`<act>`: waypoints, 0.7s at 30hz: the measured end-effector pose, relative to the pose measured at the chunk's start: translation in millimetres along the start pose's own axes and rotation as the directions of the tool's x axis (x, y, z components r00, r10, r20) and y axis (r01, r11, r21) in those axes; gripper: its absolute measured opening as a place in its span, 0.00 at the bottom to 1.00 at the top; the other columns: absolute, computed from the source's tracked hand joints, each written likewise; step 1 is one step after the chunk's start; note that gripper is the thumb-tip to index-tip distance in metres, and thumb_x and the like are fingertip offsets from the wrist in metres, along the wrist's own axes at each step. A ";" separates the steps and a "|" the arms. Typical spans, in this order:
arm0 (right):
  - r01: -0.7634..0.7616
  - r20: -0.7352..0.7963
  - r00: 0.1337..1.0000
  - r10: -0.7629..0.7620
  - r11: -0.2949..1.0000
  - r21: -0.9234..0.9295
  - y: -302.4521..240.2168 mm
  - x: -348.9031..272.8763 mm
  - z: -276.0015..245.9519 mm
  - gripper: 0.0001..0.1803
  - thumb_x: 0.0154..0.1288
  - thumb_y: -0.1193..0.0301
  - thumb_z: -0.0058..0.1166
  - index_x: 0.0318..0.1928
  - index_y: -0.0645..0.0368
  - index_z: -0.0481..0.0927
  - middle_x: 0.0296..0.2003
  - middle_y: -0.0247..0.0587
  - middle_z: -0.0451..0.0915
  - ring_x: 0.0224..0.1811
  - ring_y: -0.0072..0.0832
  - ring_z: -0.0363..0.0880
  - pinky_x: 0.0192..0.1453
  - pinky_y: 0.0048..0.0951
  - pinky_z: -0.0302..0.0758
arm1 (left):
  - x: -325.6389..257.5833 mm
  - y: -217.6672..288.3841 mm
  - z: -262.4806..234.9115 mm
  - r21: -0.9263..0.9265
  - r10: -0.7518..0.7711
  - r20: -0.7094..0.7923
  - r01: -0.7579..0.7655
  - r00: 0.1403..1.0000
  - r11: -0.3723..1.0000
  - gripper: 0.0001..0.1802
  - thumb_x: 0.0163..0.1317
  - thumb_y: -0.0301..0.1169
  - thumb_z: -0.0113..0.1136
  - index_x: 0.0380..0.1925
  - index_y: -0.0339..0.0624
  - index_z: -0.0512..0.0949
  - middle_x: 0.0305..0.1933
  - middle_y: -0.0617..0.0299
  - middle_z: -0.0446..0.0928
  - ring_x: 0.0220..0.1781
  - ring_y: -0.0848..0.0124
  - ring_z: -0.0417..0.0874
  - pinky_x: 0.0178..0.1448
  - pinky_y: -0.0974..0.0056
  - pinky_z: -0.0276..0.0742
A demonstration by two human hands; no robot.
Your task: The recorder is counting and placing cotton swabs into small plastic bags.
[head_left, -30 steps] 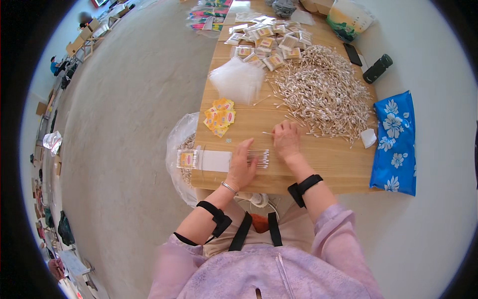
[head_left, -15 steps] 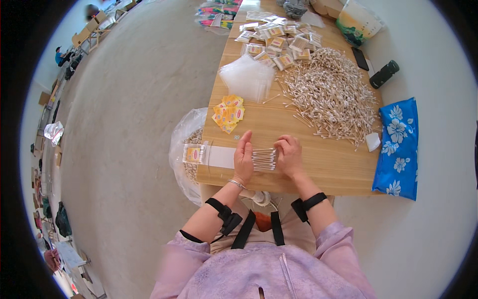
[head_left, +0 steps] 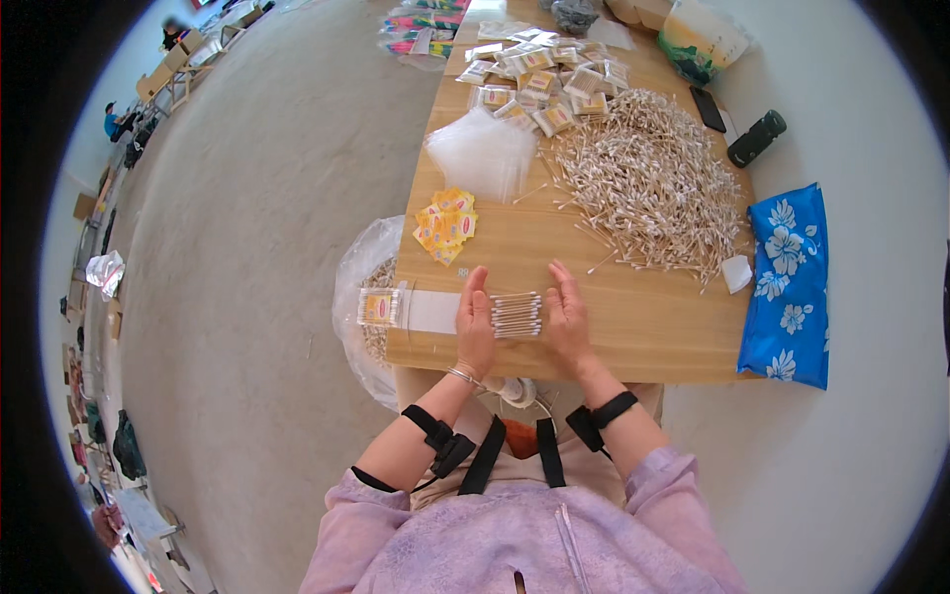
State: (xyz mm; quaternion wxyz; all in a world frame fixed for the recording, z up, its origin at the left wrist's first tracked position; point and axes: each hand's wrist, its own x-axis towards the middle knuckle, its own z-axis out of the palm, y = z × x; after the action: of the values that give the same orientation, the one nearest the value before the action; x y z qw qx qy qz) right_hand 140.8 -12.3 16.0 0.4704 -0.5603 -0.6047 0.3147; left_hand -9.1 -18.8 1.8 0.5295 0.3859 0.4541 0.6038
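A small row of cotton swabs (head_left: 517, 315) lies side by side on the wooden table (head_left: 643, 337), between my two hands. My left hand (head_left: 475, 322) stands on edge at the row's left end, fingers stretched out. At the other end my right hand (head_left: 567, 322) faces it, also with fingers straight, close to the swab tips. A white strip (head_left: 433, 312) runs left from behind my left hand. At the strip's far left sits a swab-filled clear packet (head_left: 380, 308) with a yellow card. Yellow cards (head_left: 446, 223) and clear plastic bags (head_left: 483, 153) lie beyond my left hand.
A large heap of loose swabs (head_left: 658, 188) covers the table's right side, with filled packets (head_left: 539, 84) behind it. A blue floral pouch (head_left: 789, 287), black cylinder (head_left: 757, 139) and phone (head_left: 708, 109) line the right edge. An open plastic bag (head_left: 348, 282) of swabs hangs below the left edge.
My right hand has straightened from curled fingers at the swabs' right end to a flat, upright palm. My left hand stays beside the row. The whole view has shifted slightly.
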 end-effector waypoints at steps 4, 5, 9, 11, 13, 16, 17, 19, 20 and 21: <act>-0.055 -0.027 0.998 0.062 0.975 0.218 -2.5 -8.7 30.9 0.21 0.69 0.73 0.39 0.61 0.68 0.66 0.65 0.53 0.64 0.71 0.44 0.56 0.73 0.36 0.52 | -4.3 -3.9 3.3 0.086 0.040 0.061 -0.046 0.997 0.995 0.29 0.74 0.44 0.37 0.65 0.31 0.59 0.69 0.51 0.60 0.71 0.65 0.59 0.74 0.64 0.51; -0.083 -0.018 0.996 0.092 0.955 0.283 -4.7 -10.8 35.6 0.21 0.69 0.73 0.38 0.61 0.68 0.65 0.65 0.53 0.63 0.71 0.43 0.56 0.73 0.36 0.50 | -4.8 -3.4 2.3 0.088 0.040 0.057 -0.045 0.998 0.995 0.29 0.74 0.44 0.37 0.65 0.31 0.59 0.69 0.51 0.60 0.71 0.65 0.59 0.74 0.64 0.51; -0.062 -0.005 0.998 0.065 0.966 0.251 -6.6 -13.4 32.9 0.23 0.68 0.74 0.40 0.61 0.68 0.65 0.65 0.54 0.63 0.72 0.46 0.53 0.74 0.38 0.49 | -3.8 -3.0 -0.1 0.021 0.015 0.066 -0.016 0.998 1.000 0.30 0.74 0.45 0.37 0.65 0.31 0.59 0.69 0.51 0.60 0.72 0.64 0.58 0.74 0.63 0.50; 0.149 0.133 0.983 -0.126 0.972 -0.179 -5.7 -11.6 22.4 0.30 0.65 0.70 0.47 0.66 0.66 0.58 0.68 0.55 0.56 0.74 0.48 0.46 0.75 0.44 0.46 | -3.4 -3.3 -1.2 -0.010 0.010 0.072 -0.009 0.997 1.000 0.30 0.74 0.45 0.37 0.65 0.31 0.59 0.69 0.51 0.60 0.72 0.64 0.58 0.74 0.63 0.50; 0.259 0.272 0.949 -0.162 0.892 -0.370 -14.0 -19.1 13.3 0.36 0.62 0.67 0.51 0.68 0.65 0.54 0.69 0.56 0.51 0.74 0.49 0.43 0.75 0.46 0.44 | -3.8 -3.2 -3.4 -0.100 -0.028 0.032 0.031 0.999 0.995 0.32 0.74 0.48 0.36 0.65 0.31 0.58 0.69 0.51 0.59 0.73 0.64 0.56 0.75 0.61 0.48; 0.365 0.428 0.896 -0.120 0.747 -0.555 -18.4 -26.0 9.8 0.47 0.58 0.61 0.57 0.70 0.64 0.46 0.71 0.56 0.44 0.75 0.50 0.38 0.75 0.49 0.41 | 1.9 -1.8 -3.3 -0.128 -0.043 0.059 0.050 0.997 0.990 0.33 0.73 0.49 0.35 0.66 0.31 0.57 0.70 0.51 0.58 0.73 0.63 0.55 0.75 0.60 0.46; 0.359 0.451 0.889 -0.082 0.735 -0.575 -16.9 -26.1 10.4 0.51 0.57 0.58 0.59 0.71 0.65 0.43 0.72 0.56 0.41 0.75 0.50 0.36 0.75 0.50 0.39 | 5.1 1.6 -1.7 -0.130 -0.043 0.061 0.050 0.997 0.990 0.33 0.73 0.49 0.35 0.66 0.31 0.57 0.70 0.51 0.58 0.73 0.63 0.55 0.75 0.60 0.46; 0.331 0.427 0.902 -0.070 0.746 -0.578 -14.6 -24.6 11.2 0.50 0.57 0.58 0.59 0.71 0.65 0.43 0.72 0.56 0.42 0.75 0.50 0.36 0.76 0.49 0.38 | 10.3 8.9 0.9 -0.162 -0.051 0.064 0.061 0.997 0.985 0.33 0.74 0.48 0.34 0.66 0.31 0.56 0.71 0.50 0.57 0.74 0.63 0.54 0.76 0.60 0.44; 0.306 0.405 0.912 -0.061 0.759 -0.575 -14.7 -23.8 12.9 0.50 0.57 0.58 0.59 0.70 0.65 0.44 0.71 0.57 0.42 0.75 0.50 0.36 0.76 0.49 0.37 | 12.4 8.9 -1.9 -0.160 -0.048 0.062 0.057 0.997 0.985 0.33 0.74 0.48 0.34 0.66 0.31 0.56 0.71 0.50 0.57 0.74 0.63 0.54 0.76 0.60 0.44; 0.308 0.405 0.912 -0.064 0.760 -0.572 -12.4 -23.7 15.0 0.50 0.57 0.58 0.59 0.70 0.65 0.44 0.71 0.57 0.42 0.75 0.50 0.36 0.76 0.49 0.37 | 14.5 8.7 -5.1 -0.141 -0.034 0.079 0.045 0.996 0.989 0.33 0.74 0.48 0.34 0.66 0.31 0.56 0.71 0.51 0.57 0.74 0.63 0.54 0.76 0.60 0.44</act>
State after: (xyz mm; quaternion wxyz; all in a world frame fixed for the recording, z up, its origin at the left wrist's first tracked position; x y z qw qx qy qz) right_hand 120.5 -35.4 16.7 0.1677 -0.5523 -0.8037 0.1446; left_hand -18.5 -5.3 8.4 0.5845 0.3609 0.3968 0.6088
